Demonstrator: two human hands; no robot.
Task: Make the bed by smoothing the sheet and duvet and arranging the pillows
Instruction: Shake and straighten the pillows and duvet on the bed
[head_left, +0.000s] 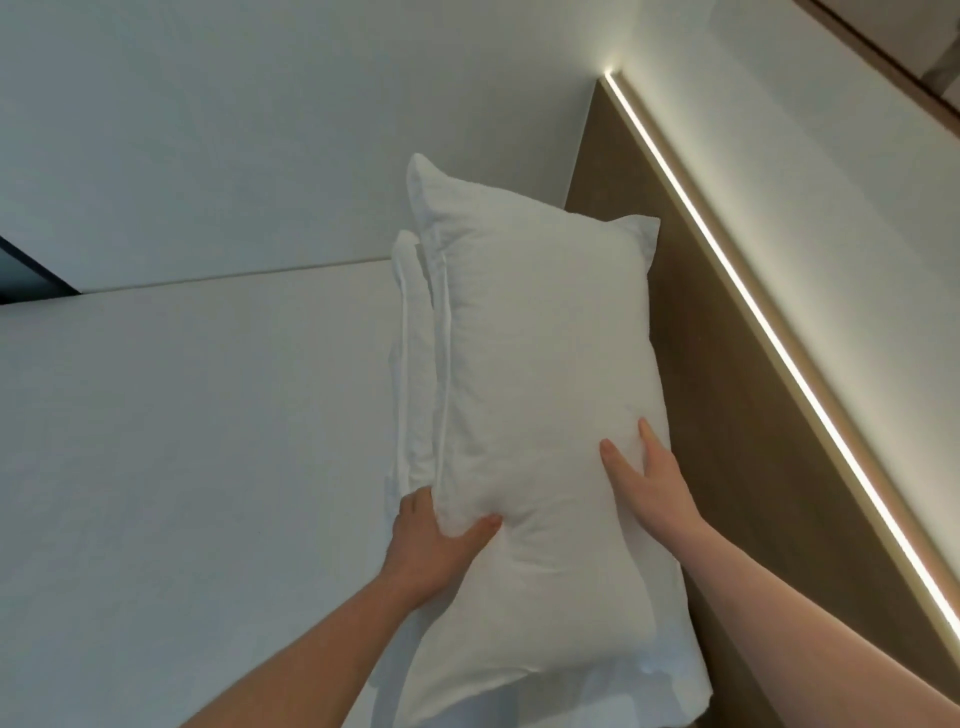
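My left hand (434, 545) grips the white pillow (540, 374); my right hand (647, 475) presses it open-fingered against the headboard (727, 395).

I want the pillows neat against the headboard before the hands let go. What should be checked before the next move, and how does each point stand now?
1. Left hand has hold of the top pillow: ok, thumb pressed into its front, fingers tucked behind the edge.
2. Right hand steadies it: ok, fingers flat on the pillow's face.
3. Top pillow leans on the headboard: ok, its far edge meets the wood.
4. Second pillow lined up with it: not ok, it sticks out at the left.
5. Sheet smooth: ok where visible.
6. Duvet in place: cannot tell, out of view.
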